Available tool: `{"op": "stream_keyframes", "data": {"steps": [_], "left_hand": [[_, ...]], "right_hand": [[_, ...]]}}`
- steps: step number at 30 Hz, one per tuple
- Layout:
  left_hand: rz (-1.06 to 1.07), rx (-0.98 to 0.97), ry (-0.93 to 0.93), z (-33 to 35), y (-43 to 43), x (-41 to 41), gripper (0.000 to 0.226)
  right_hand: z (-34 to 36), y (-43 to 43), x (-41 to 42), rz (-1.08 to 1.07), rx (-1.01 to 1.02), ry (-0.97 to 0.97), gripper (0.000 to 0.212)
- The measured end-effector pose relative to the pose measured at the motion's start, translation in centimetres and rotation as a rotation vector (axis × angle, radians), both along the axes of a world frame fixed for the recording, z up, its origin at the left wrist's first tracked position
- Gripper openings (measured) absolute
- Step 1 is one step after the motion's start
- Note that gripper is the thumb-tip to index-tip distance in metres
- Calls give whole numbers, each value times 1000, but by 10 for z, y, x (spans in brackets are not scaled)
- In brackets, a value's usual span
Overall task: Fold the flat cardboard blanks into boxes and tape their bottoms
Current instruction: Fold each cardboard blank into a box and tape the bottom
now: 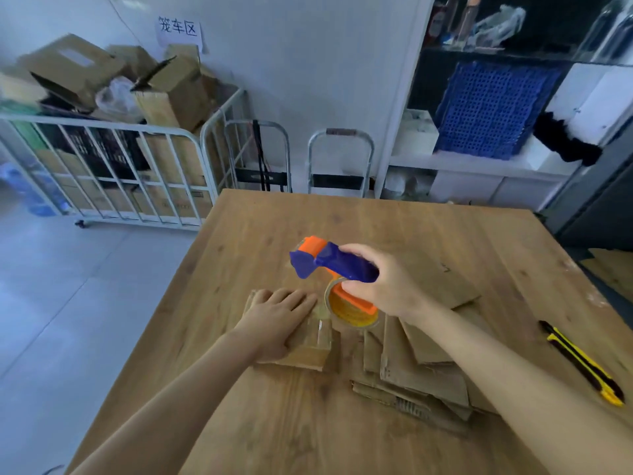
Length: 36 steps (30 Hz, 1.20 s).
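Head view: the right hand (387, 286) grips the tape dispenser (337, 269) by its blue handle, long axis running up-left from the hand, roll below. The left hand (277, 318) lies open, palm down, flat on the small folded box (310, 347), just left of the dispenser. Flat cardboard blanks (424, 371) lie under the right forearm, partly hidden. Bare table (394, 228) extends beyond both hands. A utility knife (582, 363) rests well right.

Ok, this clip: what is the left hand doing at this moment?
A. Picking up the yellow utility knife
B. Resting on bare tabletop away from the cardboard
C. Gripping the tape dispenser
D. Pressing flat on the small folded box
D: the left hand lies palm down, fingers spread, on the small box, while the right hand holds the tape dispenser; the utility knife lies untouched on the table's right side.
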State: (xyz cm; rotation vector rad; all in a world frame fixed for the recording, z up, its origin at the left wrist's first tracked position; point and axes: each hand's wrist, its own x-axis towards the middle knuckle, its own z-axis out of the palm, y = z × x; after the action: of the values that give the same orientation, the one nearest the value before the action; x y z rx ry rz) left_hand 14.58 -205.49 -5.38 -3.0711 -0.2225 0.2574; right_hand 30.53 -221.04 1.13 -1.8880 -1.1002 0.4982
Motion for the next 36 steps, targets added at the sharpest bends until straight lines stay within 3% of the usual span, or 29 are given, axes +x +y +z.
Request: {"op": "stream_keyframes", "data": {"steps": [6, 8, 12, 16, 22, 27, 30, 32, 34, 36], "left_hand": [[4, 3, 94, -23, 12, -16, 102], [33, 54, 46, -30, 9, -22, 104], [158, -43, -200, -45, 8, -37, 102], [206, -139, -228, -48, 5, -46, 90], [361, -645, -294, -27, 19, -50, 64], [618, -1119, -459, -28, 26, -51, 51], [810, -1380, -534, -11, 27, -44, 30], [879, -1450, -543, 0, 32, -41, 37], [932, -1644, -541, 3, 38, -40, 50], [934, -1724, -506, 2, 42, -41, 48]], "right_hand": [[-14, 17, -16, 3, -8, 119, 61], [-21, 19, -20, 4, -26, 141, 64], [-32, 22, -24, 2, -38, 120, 65], [-35, 29, -26, 24, -30, 131, 64], [-45, 41, -39, 92, -48, 63, 61], [-45, 36, -28, 151, -85, 95, 57], [-45, 36, -25, 202, -105, 69, 58], [-45, 38, -26, 223, -117, 65, 58], [-45, 39, -26, 239, -122, 61, 58], [-43, 41, -27, 258, -125, 47, 59]]}}
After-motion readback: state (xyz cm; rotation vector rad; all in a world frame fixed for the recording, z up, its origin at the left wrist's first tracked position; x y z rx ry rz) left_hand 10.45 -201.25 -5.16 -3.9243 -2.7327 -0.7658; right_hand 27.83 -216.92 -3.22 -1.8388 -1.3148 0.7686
